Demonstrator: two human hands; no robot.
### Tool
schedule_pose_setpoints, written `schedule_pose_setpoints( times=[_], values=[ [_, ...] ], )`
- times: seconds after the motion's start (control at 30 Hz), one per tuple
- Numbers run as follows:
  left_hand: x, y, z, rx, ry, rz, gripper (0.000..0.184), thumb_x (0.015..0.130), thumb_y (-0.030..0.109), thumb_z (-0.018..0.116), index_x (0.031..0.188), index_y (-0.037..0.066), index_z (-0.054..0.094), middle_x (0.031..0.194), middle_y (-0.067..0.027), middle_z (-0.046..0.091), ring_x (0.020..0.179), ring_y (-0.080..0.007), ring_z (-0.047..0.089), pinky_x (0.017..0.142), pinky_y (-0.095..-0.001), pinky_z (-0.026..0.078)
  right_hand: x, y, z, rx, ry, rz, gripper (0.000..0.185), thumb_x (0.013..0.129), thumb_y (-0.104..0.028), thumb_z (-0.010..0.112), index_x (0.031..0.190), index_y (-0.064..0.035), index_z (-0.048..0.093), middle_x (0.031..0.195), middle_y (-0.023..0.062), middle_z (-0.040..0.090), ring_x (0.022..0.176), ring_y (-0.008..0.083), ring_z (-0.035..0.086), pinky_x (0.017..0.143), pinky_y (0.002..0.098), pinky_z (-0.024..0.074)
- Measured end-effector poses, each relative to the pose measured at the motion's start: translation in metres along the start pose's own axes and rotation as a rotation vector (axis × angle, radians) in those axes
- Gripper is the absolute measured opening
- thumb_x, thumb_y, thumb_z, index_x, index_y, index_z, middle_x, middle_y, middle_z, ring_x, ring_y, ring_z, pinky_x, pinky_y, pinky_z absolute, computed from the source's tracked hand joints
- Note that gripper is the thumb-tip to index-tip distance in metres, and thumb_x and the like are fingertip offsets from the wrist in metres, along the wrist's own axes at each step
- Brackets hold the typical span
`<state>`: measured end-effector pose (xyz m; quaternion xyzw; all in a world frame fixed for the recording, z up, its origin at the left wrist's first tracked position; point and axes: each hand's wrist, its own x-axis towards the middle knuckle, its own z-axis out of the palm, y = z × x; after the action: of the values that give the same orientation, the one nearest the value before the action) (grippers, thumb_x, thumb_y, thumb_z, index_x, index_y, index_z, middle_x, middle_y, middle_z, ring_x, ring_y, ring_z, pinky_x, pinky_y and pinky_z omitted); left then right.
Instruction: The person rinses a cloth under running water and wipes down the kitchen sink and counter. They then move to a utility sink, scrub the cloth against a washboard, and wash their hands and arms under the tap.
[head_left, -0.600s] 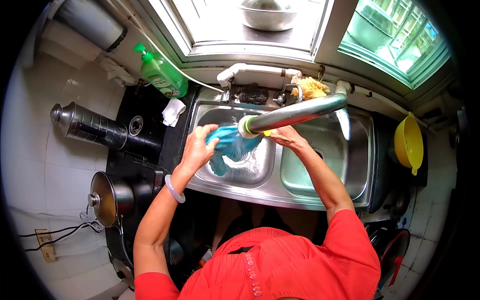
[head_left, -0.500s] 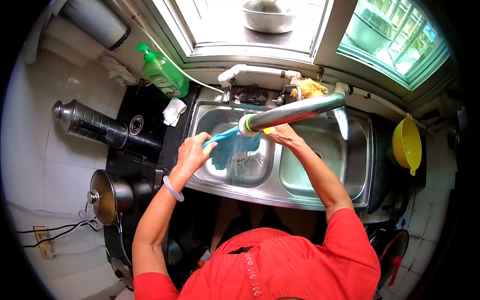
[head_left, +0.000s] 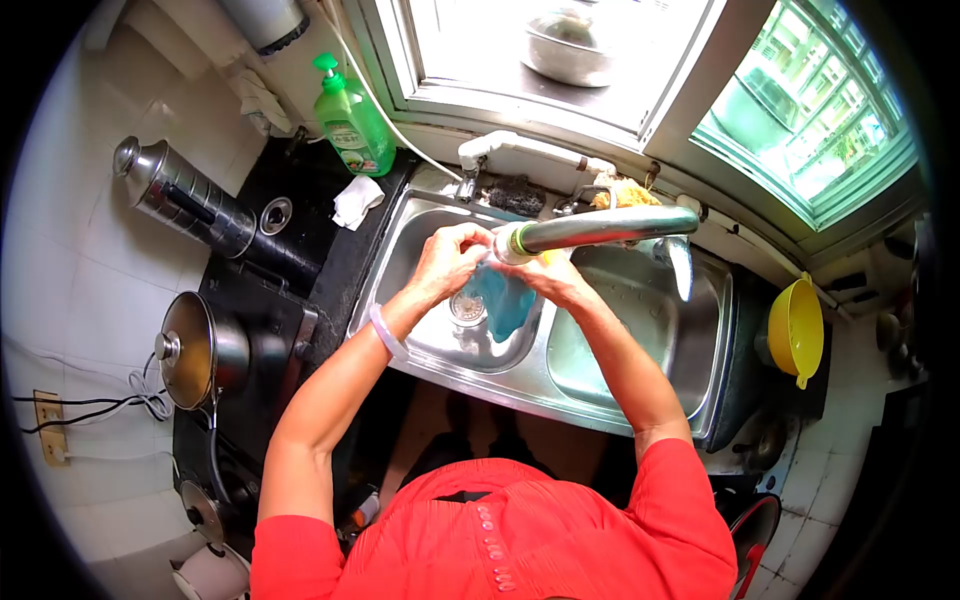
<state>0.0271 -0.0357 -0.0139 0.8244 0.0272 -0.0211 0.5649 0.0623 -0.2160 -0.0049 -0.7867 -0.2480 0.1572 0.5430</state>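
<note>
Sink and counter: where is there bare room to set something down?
The right basin looks bare between the right forearm and its right wall; the tap crosses above its back. Black counter is free this side of the white cloth, beside the left basin. Crowded: that basin, with left hand, right hand and blue cloth, and behind it, the black scrubber.

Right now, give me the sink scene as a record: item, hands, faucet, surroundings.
item: blue cloth, hanging over the left basin
left hand: at cloth's top, grip unclear
right hand: beside cloth's top, grip unclear
faucet: end overlaps right hand in view
sink's left: green pump bottle, white cloth
sink's right: yellow bowl
</note>
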Motion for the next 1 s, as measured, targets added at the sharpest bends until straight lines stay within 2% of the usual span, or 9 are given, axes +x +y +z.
schedule_pose_setpoints(
  times=[0.13, 0.27, 0.37, 0.53, 0.67, 0.7, 0.77, 0.9, 1.0],
  values=[
    [-0.002, -0.005, 0.011, -0.467, 0.042, 0.081, 0.028, 0.077, 0.0, 0.059, 0.105, 0.001, 0.06, 0.091, -0.004, 0.063, 0.083, -0.0121, 0.059, 0.076, -0.0242, 0.049, 0.004, 0.016, 0.016, 0.162, -0.006, 0.035, 0.042, 0.076, -0.023, 0.073, 0.11, -0.004, 0.057, 0.101, 0.0056, 0.06, 0.098, 0.0159, 0.055, 0.083, 0.0321, 0.0466],
    [-0.013, -0.074, 0.011, -0.442, -0.102, 0.043, 0.067, 0.066, -0.004, 0.052, 0.131, 0.003, 0.037, 0.123, -0.0128, 0.049, 0.116, -0.0217, 0.047, 0.101, -0.0328, 0.036, 0.011, 0.035, 0.039, 0.797, 0.18, 0.345, 0.03, 0.084, -0.021, 0.066, 0.109, -0.0065, 0.057, 0.099, 0.0041, 0.059, 0.093, 0.0127, 0.055, 0.079, 0.031, 0.0473],
    [-0.032, -0.101, 0.045, -0.27, -0.303, 0.018, 0.083, 0.066, 0.005, 0.068, 0.139, 0.005, 0.028, 0.134, -0.0141, 0.042, 0.124, -0.0255, 0.041, 0.104, -0.0344, 0.032, 0.015, 0.049, 0.059, 1.164, 0.271, 0.409, 0.022, 0.089, -0.023, 0.061, 0.105, -0.0088, 0.058, 0.098, 0.003, 0.061, 0.09, 0.0155, 0.058, 0.078, 0.0344, 0.0504],
    [-0.012, -0.13, 0.082, -0.148, 0.065, -0.166, 0.029, 0.076, 0.015, 0.067, 0.102, 0.003, 0.062, 0.089, -0.0081, 0.066, 0.086, -0.0222, 0.062, 0.077, -0.0349, 0.049, 0.017, 0.071, 0.047, 1.758, 0.256, 0.186, 0.023, 0.086, -0.031, 0.061, 0.091, -0.0088, 0.06, 0.087, 0.0068, 0.063, 0.082, 0.021, 0.062, 0.079, 0.0389, 0.0515],
    [-0.01, -0.129, 0.063, -0.999, 0.142, -0.345, 0.038, 0.055, -0.007, 0.043, 0.091, -0.003, 0.054, 0.077, -0.0114, 0.059, 0.065, -0.0193, 0.056, 0.056, -0.0275, 0.046, 0.003, 0.105, 0.043, 1.174, 0.866, 0.353, 0.024, 0.072, -0.015, 0.055, 0.091, -0.003, 0.062, 0.087, 0.0078, 0.065, 0.085, 0.0256, 0.063, 0.083, 0.0388, 0.0488],
    [-0.011, -0.128, 0.053, -1.004, -0.095, -0.283, 0.052, 0.055, -0.005, 0.043, 0.106, -0.005, 0.053, 0.095, -0.0155, 0.061, 0.086, -0.0247, 0.06, 0.078, -0.0337, 0.05, 0.004, 0.107, 0.057, 0.819, 0.972, 0.348, 0.018, 0.072, -0.016, 0.055, 0.076, -0.0008, 0.064, 0.08, 0.0078, 0.065, 0.074, 0.0225, 0.063, 0.07, 0.0363, 0.049],
    [-0.012, -0.122, 0.06, -1.275, -0.024, -0.233, 0.057, 0.056, -0.004, 0.043, 0.112, -0.005, 0.051, 0.105, -0.0163, 0.06, 0.095, -0.027, 0.058, 0.091, -0.0379, 0.045, 0.013, 0.165, 0.091, 0.248, 0.806, 0.336, 0.019, 0.071, -0.015, 0.056, 0.067, 0.0022, 0.062, 0.075, 0.0073, 0.063, 0.067, 0.0169, 0.058, 0.058, 0.0347, 0.0445],
    [-0.006, -0.098, 0.04, -1.455, -0.14, -0.243, 0.063, 0.057, 0.003, 0.047, 0.12, -0.005, 0.048, 0.115, -0.0173, 0.058, 0.107, -0.0336, 0.054, 0.101, -0.0459, 0.038, 0.023, 0.154, 0.108, 0.993, 0.518, 0.781, 0.018, 0.076, -0.018, 0.059, 0.077, -0.0006, 0.064, 0.077, 0.0075, 0.062, 0.066, 0.0179, 0.058, 0.058, 0.0322, 0.0462],
    [-0.008, -0.094, 0.032, -1.465, -0.16, -0.275, 0.06, 0.059, 0.006, 0.049, 0.118, -0.006, 0.049, 0.112, -0.0188, 0.058, 0.105, -0.0363, 0.054, 0.1, -0.0467, 0.038, 0.02, 0.175, 0.129, 1.284, 0.089, 0.559, 0.03, 0.086, -0.033, 0.053, 0.101, -0.0084, 0.061, 0.098, 0.0114, 0.064, 0.087, 0.0281, 0.063, 0.078, 0.0465, 0.0517]
  ],
)
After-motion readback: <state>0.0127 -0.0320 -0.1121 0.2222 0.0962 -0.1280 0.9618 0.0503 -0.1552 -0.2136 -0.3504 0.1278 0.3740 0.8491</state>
